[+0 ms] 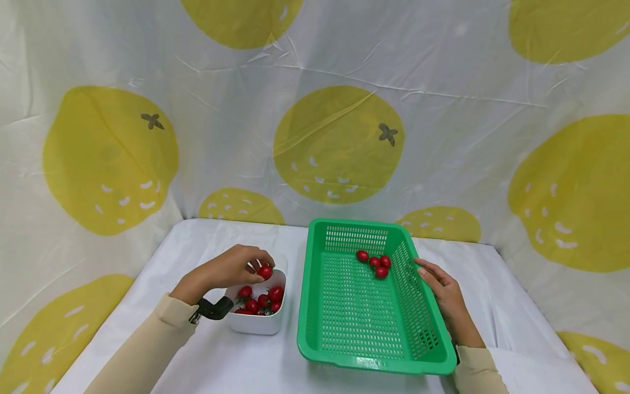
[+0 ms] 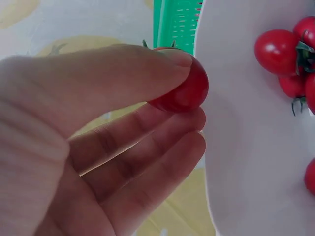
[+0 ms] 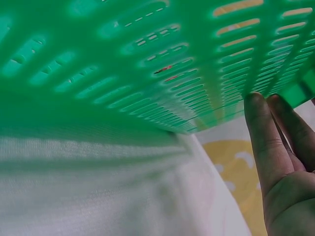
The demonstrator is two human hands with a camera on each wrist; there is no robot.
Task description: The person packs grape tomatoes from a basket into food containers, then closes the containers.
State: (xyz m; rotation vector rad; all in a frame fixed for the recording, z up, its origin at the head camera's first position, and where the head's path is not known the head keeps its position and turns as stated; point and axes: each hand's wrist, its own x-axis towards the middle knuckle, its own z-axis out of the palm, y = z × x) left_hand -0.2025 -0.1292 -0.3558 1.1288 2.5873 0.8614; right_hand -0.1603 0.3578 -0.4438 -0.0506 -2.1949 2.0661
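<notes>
My left hand (image 1: 241, 266) pinches a red cherry tomato (image 2: 192, 88) between thumb and fingers, over the rim of a white container (image 1: 255, 326). Green sepals show at the tomato's top in the left wrist view. Inside the container lie several more cherry tomatoes (image 1: 263, 300), some with green stems. To the right is a green slotted basket (image 1: 356, 306) with several cherry tomatoes (image 1: 381, 272) grouped toward its far right side. My right hand (image 1: 447, 295) rests along the basket's right side. Its straight fingers (image 3: 266, 142) touch the outer wall just under the rim.
A white cloth (image 1: 197, 355) covers the table. Behind and at both sides hangs a pale curtain (image 1: 221, 137) with large yellow fruit prints. A narrow strip of cloth separates the container from the basket, whose far end is near the back curtain.
</notes>
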